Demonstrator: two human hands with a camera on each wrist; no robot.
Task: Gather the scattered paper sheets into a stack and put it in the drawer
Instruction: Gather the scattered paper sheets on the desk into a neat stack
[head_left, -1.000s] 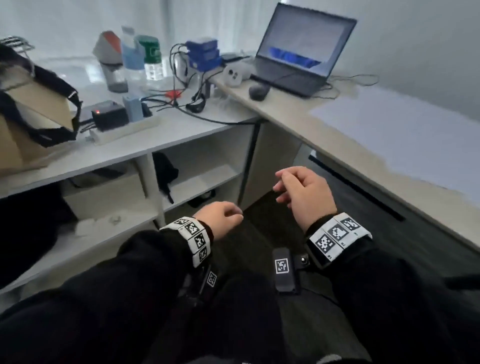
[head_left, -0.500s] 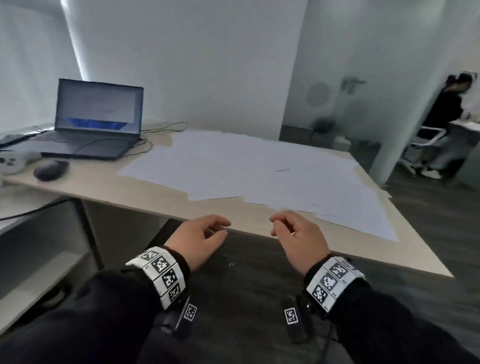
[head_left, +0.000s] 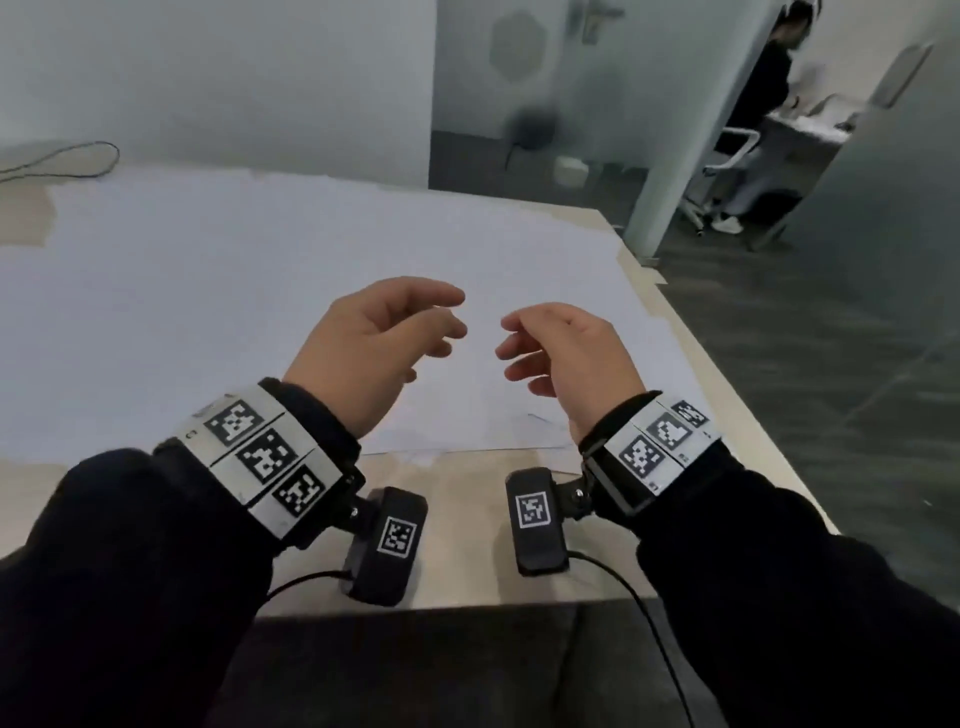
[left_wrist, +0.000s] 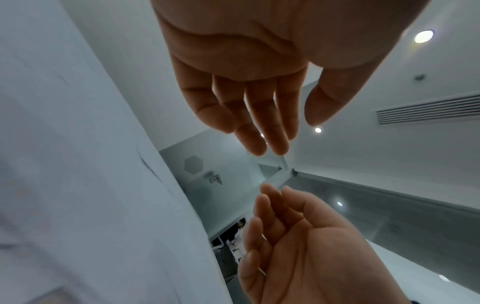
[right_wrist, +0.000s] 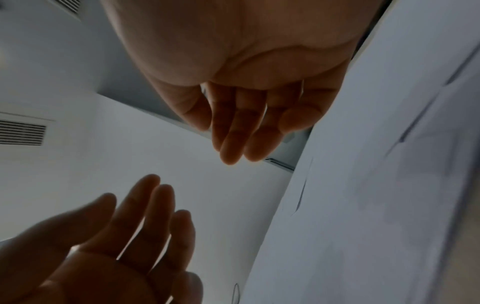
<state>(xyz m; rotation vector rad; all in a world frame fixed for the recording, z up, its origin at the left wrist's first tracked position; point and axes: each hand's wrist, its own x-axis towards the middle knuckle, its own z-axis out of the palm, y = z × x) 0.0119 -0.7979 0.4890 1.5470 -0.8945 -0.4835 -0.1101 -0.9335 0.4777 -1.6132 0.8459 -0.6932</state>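
Several white paper sheets (head_left: 218, 291) lie spread and overlapping over most of the light wooden table (head_left: 467, 561). My left hand (head_left: 384, 343) hovers above the sheets near the table's front, fingers relaxed and holding nothing. My right hand (head_left: 561, 353) hovers close beside it, palm toward the left hand, fingers loosely bent and empty. In the left wrist view my left hand (left_wrist: 259, 92) shows straight fingers, with the right hand (left_wrist: 298, 246) below and the paper (left_wrist: 78, 185) to the left. The right wrist view shows my right hand (right_wrist: 246, 102) above paper (right_wrist: 376, 185). No drawer is in view.
The table's right edge (head_left: 727, 374) drops to a dark floor. A cable (head_left: 62, 161) lies at the far left of the table. A glass partition and pillar (head_left: 670, 156) stand beyond; a seated person (head_left: 758, 104) is in the far room.
The view has swung right, away from the shelves and laptop, onto the paper-covered table. Both hands have risen from below the table's edge to above the sheets.
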